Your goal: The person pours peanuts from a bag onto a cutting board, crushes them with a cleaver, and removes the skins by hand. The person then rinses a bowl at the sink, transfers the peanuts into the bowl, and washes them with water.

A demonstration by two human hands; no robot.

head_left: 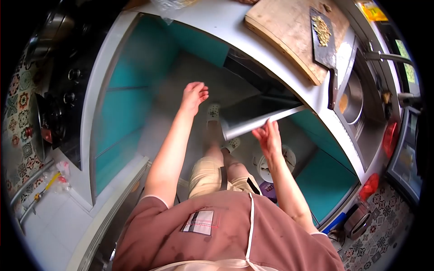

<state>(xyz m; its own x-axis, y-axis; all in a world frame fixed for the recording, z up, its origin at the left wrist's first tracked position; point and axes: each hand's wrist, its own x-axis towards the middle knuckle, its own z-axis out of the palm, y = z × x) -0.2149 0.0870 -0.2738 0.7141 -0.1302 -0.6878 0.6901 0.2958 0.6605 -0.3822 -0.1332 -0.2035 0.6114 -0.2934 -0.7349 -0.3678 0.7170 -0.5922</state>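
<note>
Below the counter, a dark door or drawer front with a silver edge [260,125] stands out from the teal cabinets. My right hand [269,137] is at that silver edge, its fingertips touching or very near it, with the fingers partly apart. My left hand [195,95] hangs in the air over the floor, its fingers loosely curled and apart, holding nothing. On the counter above, a cleaver [323,56] with chopped pale pieces [321,31] on its blade lies across a wooden cutting board [282,29].
A sink with a metal bowl [352,99] is at the right, a stove [58,108] at the left. A white bucket [289,158] stands on the floor by my legs. Teal cabinets [120,108] line both sides. A clear plastic bag [169,5] lies at the counter's back left.
</note>
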